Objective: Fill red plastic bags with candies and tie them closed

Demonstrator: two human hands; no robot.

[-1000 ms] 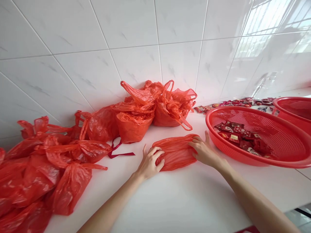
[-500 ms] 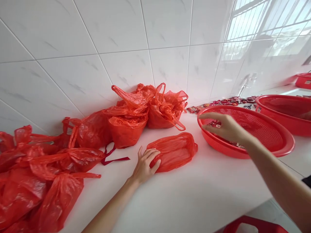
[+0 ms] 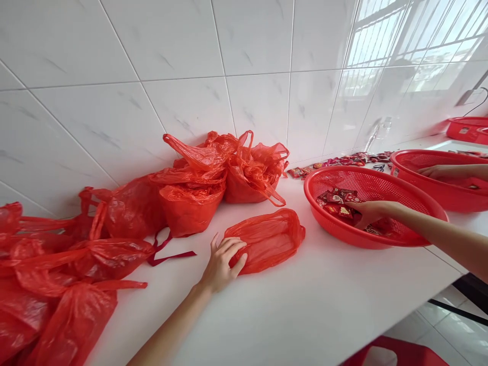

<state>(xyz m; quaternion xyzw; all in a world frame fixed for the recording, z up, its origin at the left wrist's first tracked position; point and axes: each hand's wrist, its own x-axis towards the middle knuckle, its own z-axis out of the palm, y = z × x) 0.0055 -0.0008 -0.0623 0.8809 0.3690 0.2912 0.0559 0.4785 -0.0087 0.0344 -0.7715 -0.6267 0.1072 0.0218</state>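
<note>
An unfilled red plastic bag lies spread on the white counter with its mouth loosely open. My left hand rests on its left edge, fingers stretched over the film and thumb apart. To the right, my right hand reaches into a red perforated basket. Thumb and fingers there are spread over a heap of small red packets with white and gold print. The fingertips partly sink among the packets.
Filled red plastic bags line the wall, and tied ones crowd the left. A dark red ribbon lies near them. Another person's hand is in a second red basket. Loose packets lie along the wall. A red stool stands below.
My right hand has dropped from above the near basket's rim down into the packets. My left hand stays on the bag. The view has shifted slightly, and the other person's hand shows more.
</note>
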